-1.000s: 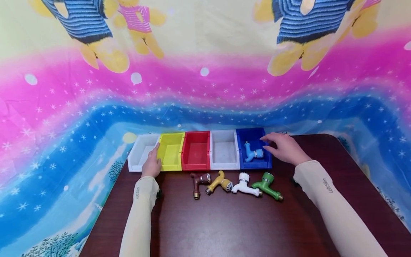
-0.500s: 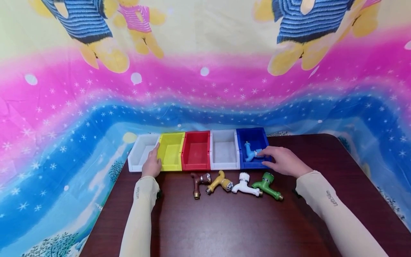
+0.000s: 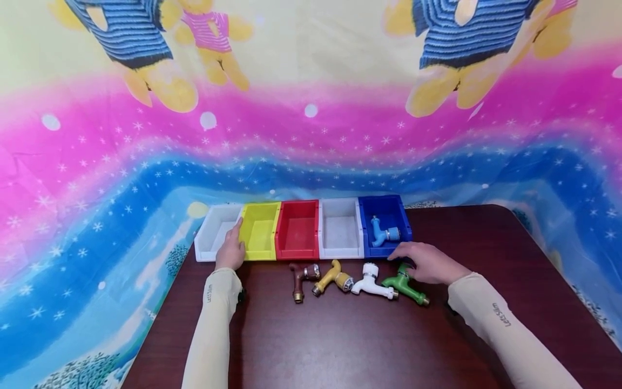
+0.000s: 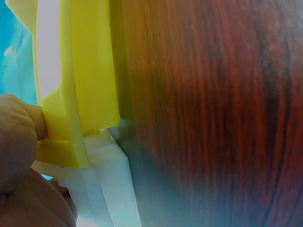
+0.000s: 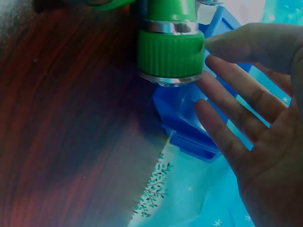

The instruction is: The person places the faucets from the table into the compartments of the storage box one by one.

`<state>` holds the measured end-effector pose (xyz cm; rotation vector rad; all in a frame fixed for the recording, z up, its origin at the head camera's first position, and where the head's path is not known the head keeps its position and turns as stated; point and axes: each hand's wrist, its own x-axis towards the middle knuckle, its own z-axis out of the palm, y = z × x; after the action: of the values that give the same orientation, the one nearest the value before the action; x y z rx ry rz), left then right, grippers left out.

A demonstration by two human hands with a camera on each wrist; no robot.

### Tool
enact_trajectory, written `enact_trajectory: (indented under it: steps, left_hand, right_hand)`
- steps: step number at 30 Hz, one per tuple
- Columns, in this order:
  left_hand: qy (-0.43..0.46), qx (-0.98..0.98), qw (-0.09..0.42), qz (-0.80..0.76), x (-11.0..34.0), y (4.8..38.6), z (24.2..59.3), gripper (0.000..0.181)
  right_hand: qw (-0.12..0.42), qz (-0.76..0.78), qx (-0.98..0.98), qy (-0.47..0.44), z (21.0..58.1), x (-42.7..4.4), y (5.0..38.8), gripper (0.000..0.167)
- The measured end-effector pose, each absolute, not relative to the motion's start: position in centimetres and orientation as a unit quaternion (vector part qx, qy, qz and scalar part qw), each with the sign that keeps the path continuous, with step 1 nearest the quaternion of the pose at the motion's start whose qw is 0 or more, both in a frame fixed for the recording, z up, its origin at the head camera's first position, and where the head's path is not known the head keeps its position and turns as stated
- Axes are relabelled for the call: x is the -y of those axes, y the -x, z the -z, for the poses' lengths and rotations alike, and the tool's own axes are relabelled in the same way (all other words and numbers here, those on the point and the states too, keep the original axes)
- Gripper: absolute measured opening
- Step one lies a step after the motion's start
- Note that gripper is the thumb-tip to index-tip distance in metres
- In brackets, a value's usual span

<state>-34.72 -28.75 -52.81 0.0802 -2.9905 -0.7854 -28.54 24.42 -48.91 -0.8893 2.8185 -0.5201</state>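
Note:
My left hand [image 3: 230, 253] stays at the adjoining walls of the white bin [image 3: 204, 249] and the yellow bin [image 3: 259, 253]. In the left wrist view its thumb touches the yellow bin's edge, with other fingers on the white bin's side, holding the walls between them. My right hand [image 3: 430, 263] hovers over the green faucet [image 3: 404, 286]. In the right wrist view its fingers are spread beside the ribbed green knob [image 5: 170, 54], thumb very near; contact is unclear. A light blue faucet [image 3: 384, 235] lies in the blue bin [image 3: 384, 252].
Left of the green faucet lie a white faucet [image 3: 373, 285], a yellow faucet [image 3: 332, 278] and a brown faucet [image 3: 300, 281]. A red bin [image 3: 297, 253] and a second white bin [image 3: 342, 252] complete the row on the dark wooden table [image 3: 316, 346]. A printed cloth [image 3: 311, 140] hangs behind.
My right hand moved from above the blue bin's right side, down past the light blue faucet and forward edge, to the green faucet. The left hand and the faucets stayed put.

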Motion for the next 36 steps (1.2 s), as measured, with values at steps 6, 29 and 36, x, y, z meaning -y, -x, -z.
enact_trajectory:
  steps: [6,29,36]
  left_hand:
    - [-0.028,0.966,0.027,0.256,28.7,34.5,52.7,0.071]
    - [-0.025,0.966,0.031,0.254,28.7,34.7,52.7,0.071]
    - [-0.023,0.966,0.031,0.255,28.8,34.6,52.7,0.070]
  right_hand:
    - [0.108,0.170,-0.937,0.286,49.2,-24.3,28.3,0.047]
    - [0.081,0.141,-0.935,0.316,49.2,-24.2,28.5,0.031]
    - [0.072,0.152,-0.936,0.310,47.2,-24.5,28.5,0.029]
